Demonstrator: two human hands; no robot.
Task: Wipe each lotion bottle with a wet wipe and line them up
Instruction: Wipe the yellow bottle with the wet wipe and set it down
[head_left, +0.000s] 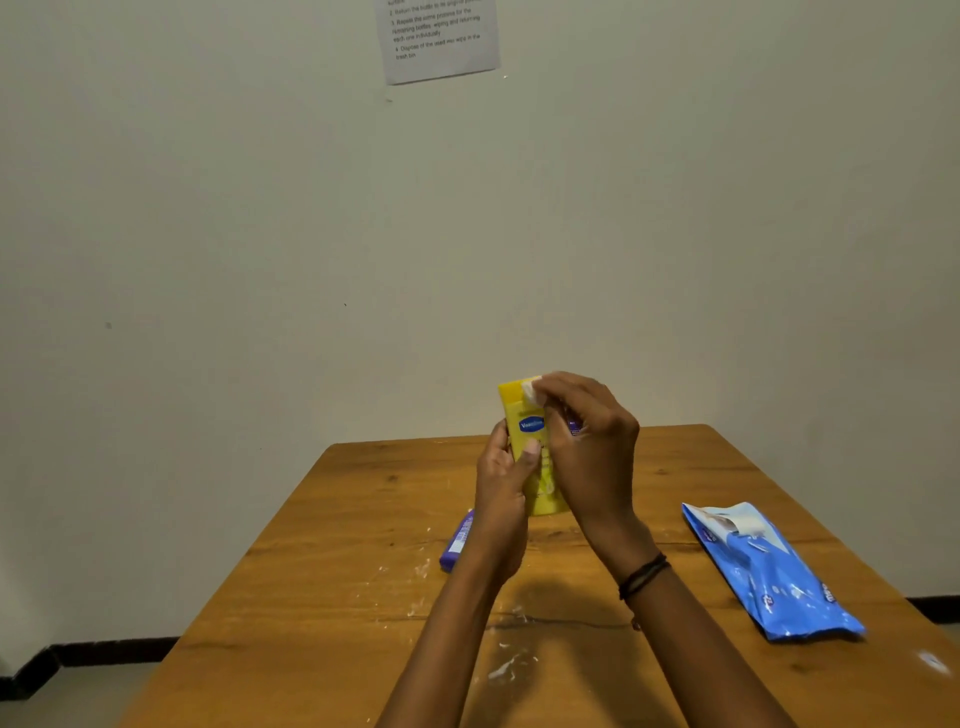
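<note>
While the left hand (501, 483) grips the lower half of the yellow Vaseline lotion bottle (530, 423), thumb laid across the front label, the right hand (592, 447) pinches a bunched white wet wipe (532, 392) against the bottle's upper corner, at the cap. The bottle is held upright in the air above the far part of the wooden table (363, 545), touching nothing but the hands and the wipe.

To do this step well, I judge the wipe should travel from the cap down every face while the left hand turns the bottle. The holding fingers cover part of the body, so a regrip will be needed to reach it. A firm hold matters too, since wet plastic may slip, but not a squeeze hard enough to force lotion out.

The yellow bottle is opaque and its cap looks shut, so how full it is cannot be told. The blue wet-wipe pack (769, 571) lies flat on the right of the table, its flap peeled back and a white wipe showing at the mouth — how many remain is hidden. A purple bottle (457, 543) lies on its side behind the left wrist, mostly covered.
</note>
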